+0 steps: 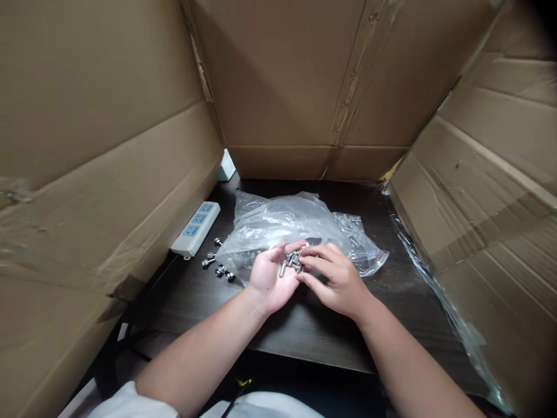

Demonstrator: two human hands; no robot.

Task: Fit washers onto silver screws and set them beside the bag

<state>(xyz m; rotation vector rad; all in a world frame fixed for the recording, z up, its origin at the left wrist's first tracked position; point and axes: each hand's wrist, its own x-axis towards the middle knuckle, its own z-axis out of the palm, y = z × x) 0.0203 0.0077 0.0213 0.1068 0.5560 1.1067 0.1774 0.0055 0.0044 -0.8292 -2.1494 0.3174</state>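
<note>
My left hand (275, 284) lies palm up and cupped, with several small silver bolts (290, 264) in it. Over that palm, my right hand (333, 276) reaches in from the right, fingers curved and apart, their tips touching the bolts. Nothing shows firmly pinched between them. Behind both hands spreads a clear plastic bag (282, 215), crumpled on the dark table. A second clear bag (369, 252) at its right has small metal pieces inside. Left of the bags, several loose bolts with wide dark heads (220, 271) lie on the table.
A white power strip (195, 229) with blue socket faces rests at the left. Cardboard walls (296, 75) enclose the dark table (304, 342) on the left, back and right. A small white block (227, 166) stands in the back left corner. Loose clear tape edges the right wall.
</note>
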